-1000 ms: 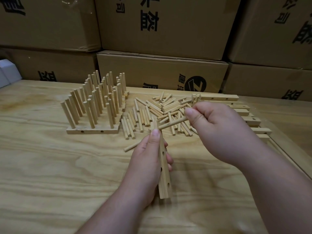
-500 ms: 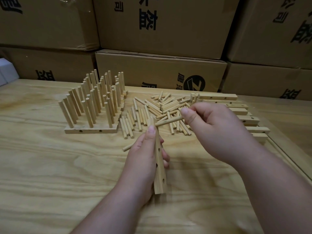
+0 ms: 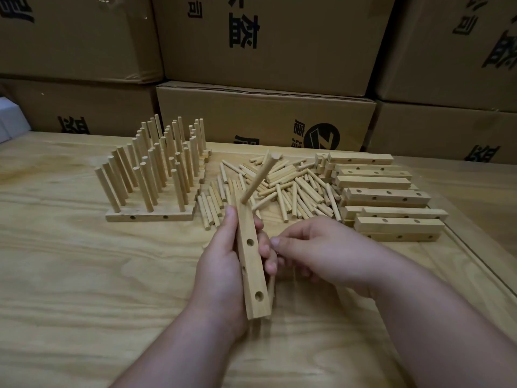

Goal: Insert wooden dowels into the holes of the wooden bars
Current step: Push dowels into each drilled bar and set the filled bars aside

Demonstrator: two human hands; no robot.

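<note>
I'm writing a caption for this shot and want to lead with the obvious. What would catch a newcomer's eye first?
First, the wooden bar gripped in the left hand at centre, one dowel sticking up from its far end. Next, the finished bars bristling with upright dowels at back left. Loose dowels lie mid-table, with empty bars stacked at right.

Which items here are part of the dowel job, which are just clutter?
Job:
- bar gripped in left hand
- dowel standing in the bar's far end
- right hand, fingers curled beside the bar
- loose dowels
- empty bars
- finished bars

Lying about:
- cardboard boxes
- white box
</note>
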